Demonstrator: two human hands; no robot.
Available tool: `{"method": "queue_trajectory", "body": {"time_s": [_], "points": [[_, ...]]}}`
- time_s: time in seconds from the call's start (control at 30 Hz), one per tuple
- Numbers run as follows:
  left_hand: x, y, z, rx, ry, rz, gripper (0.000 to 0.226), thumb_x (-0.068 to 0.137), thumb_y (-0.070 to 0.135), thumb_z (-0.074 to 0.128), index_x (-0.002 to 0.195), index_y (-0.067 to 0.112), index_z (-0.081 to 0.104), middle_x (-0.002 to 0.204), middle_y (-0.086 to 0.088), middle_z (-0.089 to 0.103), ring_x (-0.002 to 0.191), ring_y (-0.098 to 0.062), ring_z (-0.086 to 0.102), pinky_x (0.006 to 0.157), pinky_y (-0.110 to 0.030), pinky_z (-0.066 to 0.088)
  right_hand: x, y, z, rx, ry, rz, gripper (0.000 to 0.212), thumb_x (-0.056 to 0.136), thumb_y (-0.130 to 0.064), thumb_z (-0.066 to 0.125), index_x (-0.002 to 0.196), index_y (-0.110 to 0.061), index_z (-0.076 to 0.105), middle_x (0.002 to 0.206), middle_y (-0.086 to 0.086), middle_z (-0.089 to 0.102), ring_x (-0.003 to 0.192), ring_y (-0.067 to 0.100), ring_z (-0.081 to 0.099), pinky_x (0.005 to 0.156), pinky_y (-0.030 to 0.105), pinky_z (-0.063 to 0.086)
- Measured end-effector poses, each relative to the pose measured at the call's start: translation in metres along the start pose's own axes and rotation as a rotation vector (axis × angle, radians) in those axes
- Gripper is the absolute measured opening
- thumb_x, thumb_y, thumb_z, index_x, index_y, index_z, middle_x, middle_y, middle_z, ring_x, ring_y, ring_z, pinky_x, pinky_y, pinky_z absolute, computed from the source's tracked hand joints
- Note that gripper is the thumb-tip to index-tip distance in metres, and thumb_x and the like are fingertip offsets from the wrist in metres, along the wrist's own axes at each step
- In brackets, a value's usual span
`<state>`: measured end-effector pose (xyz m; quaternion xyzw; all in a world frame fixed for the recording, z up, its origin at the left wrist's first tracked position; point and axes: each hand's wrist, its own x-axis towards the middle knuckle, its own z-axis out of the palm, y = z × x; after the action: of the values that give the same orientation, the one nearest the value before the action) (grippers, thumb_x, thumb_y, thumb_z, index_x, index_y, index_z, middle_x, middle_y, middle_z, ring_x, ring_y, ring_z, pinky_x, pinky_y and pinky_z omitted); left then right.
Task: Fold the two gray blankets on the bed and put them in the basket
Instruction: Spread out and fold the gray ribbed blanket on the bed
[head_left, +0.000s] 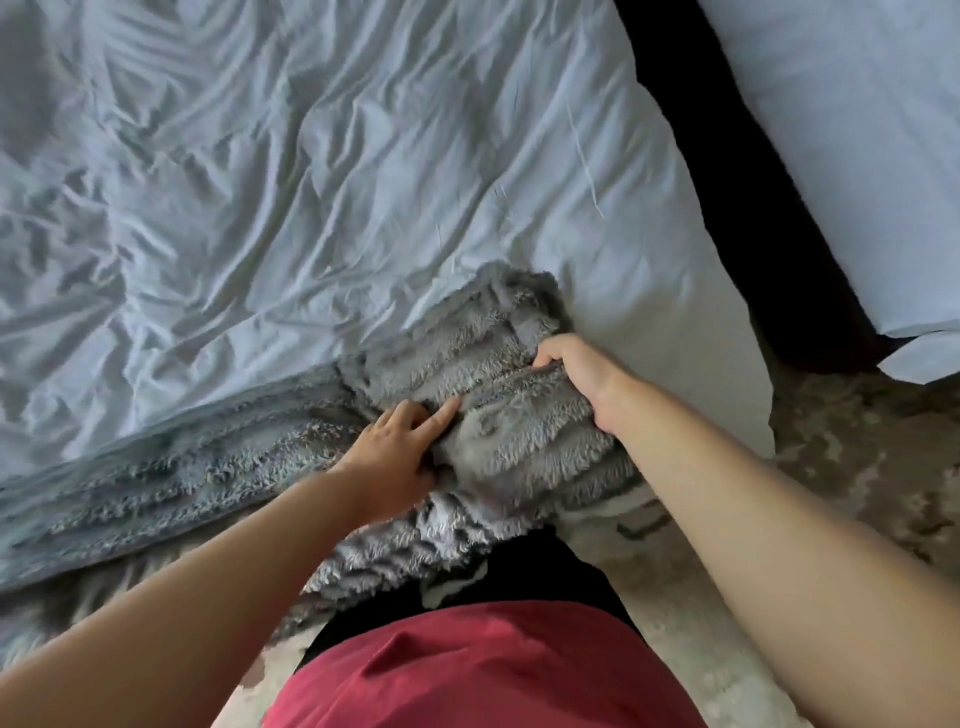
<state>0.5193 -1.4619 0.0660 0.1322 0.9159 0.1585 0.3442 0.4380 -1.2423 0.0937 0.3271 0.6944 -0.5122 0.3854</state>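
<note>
Gripped a fold of the fluffy gray ribbed blanket (524, 421) with the right hand (582, 379), fingers (546, 358) curled in. Pressed on it with the left hand (395, 452), pointing finger (441, 413) straight. Bunched between both hands, on the wrinkled pale blue bed sheet (311, 182). Left of the left hand, spread flat: second fuzzy gray blanket (182, 467).

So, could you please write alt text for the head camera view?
The right hand grips a bunched gray blanket at the corner of the bed, and the left hand touches it. A wrinkled pale sheet lies beyond.
</note>
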Motion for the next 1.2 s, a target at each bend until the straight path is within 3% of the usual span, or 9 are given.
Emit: {"method": "queue_trajectory", "body": {"time_s": [0.1, 0.23, 0.43, 0.57, 0.67, 0.83, 1.0, 1.1, 1.2], "points": [[0.002, 0.006, -0.025, -0.008, 0.262, -0.002, 0.09, 0.084, 0.033, 0.057, 0.149, 0.04, -0.004, 0.134, -0.004, 0.032, 0.127, -0.024, 0.031, 0.11, -0.036, 0.024, -0.006, -0.051, -0.017, -0.01, -0.016, -0.121, 0.023, 0.047, -0.027, 0.062, 0.067, -0.017, 0.064, 0.086, 0.014, 0.065, 0.077, 0.03, 0.063, 0.072, 0.038, 0.051], [0.029, 0.028, -0.042, -0.136, 0.445, 0.035, 0.086, 0.08, 0.024, 0.056, 0.151, 0.037, 0.01, 0.131, -0.006, 0.035, 0.124, -0.025, 0.032, 0.108, -0.036, 0.025, 0.014, -0.093, -0.053, -0.061, 0.042, -0.161, 0.01, 0.052, -0.026, 0.058, 0.048, -0.018, 0.062, 0.06, 0.009, 0.064, 0.048, 0.025, 0.061, 0.054, 0.03, 0.053], [0.074, 0.041, -0.03, -0.584, 0.246, -0.245, 0.044, 0.097, 0.041, 0.044, 0.136, 0.021, 0.05, 0.136, -0.004, 0.039, 0.123, -0.022, 0.045, 0.105, -0.027, 0.031, 0.086, -0.055, -0.09, -0.306, 0.031, 0.149, 0.02, 0.077, -0.028, 0.055, 0.061, -0.017, 0.056, 0.054, 0.01, 0.063, 0.051, 0.027, 0.059, 0.057, 0.033, 0.053], [0.06, 0.027, -0.014, -0.228, 0.498, -0.453, 0.045, 0.095, 0.039, 0.043, 0.14, 0.033, 0.043, 0.148, -0.007, 0.03, 0.137, -0.027, 0.029, 0.114, -0.042, 0.016, 0.109, -0.037, -0.086, -0.296, 0.102, 0.125, 0.015, 0.082, -0.029, 0.052, 0.073, -0.018, 0.057, 0.065, 0.01, 0.06, 0.061, 0.028, 0.053, 0.056, 0.03, 0.042], [0.037, 0.021, 0.006, -0.191, 0.318, -0.455, 0.056, 0.098, 0.051, 0.025, 0.15, 0.042, 0.006, 0.161, -0.001, -0.002, 0.147, -0.021, -0.006, 0.115, -0.05, -0.009, 0.107, -0.038, -0.083, -0.278, 0.106, 0.144, 0.018, 0.08, -0.029, 0.051, 0.067, -0.018, 0.056, 0.044, 0.006, 0.06, 0.059, 0.029, 0.052, 0.056, 0.03, 0.041], [0.028, 0.015, 0.031, -0.171, 0.035, -0.408, 0.063, 0.098, 0.055, 0.016, 0.146, 0.039, -0.02, 0.157, -0.001, -0.027, 0.144, -0.02, -0.025, 0.113, -0.05, -0.014, 0.073, -0.057, -0.082, -0.265, 0.047, 0.142, 0.017, 0.079, -0.029, 0.054, 0.068, -0.015, 0.059, 0.049, 0.008, 0.064, 0.043, 0.026, 0.06, 0.049, 0.032, 0.052], [0.04, 0.008, 0.04, -0.145, -0.052, -0.408, 0.066, 0.098, 0.053, 0.018, 0.149, 0.031, -0.018, 0.156, -0.004, -0.029, 0.143, -0.022, -0.026, 0.113, -0.053, -0.013, 0.021, -0.066, -0.047, -0.226, 0.03, 0.099, 0.02, 0.071, -0.026, 0.064, 0.087, -0.013, 0.067, 0.075, 0.012, 0.071, 0.061, 0.029, 0.067, 0.052, 0.036, 0.055], [0.041, 0.001, 0.045, -0.144, -0.062, -0.396, 0.061, 0.099, 0.049, 0.022, 0.152, 0.022, 0.005, 0.156, -0.007, -0.027, 0.144, -0.024, -0.025, 0.112, -0.056, -0.012, -0.008, -0.059, -0.002, -0.203, 0.094, -0.051, 0.034, 0.065, -0.021, 0.069, 0.097, -0.018, 0.064, 0.096, 0.009, 0.069, 0.084, 0.03, 0.065, 0.068, 0.038, 0.056], [0.037, -0.004, 0.044, -0.176, -0.072, -0.374, 0.058, 0.098, 0.033, 0.034, 0.15, 0.014, 0.018, 0.158, -0.01, -0.022, 0.144, -0.026, -0.024, 0.113, -0.058, -0.014, -0.036, -0.049, 0.051, -0.391, 0.189, -0.264, 0.047, 0.058, -0.031, 0.068, 0.104, -0.024, 0.057, 0.092, -0.002, 0.063, 0.086, 0.023, 0.059, 0.068, 0.031, 0.047]]}}
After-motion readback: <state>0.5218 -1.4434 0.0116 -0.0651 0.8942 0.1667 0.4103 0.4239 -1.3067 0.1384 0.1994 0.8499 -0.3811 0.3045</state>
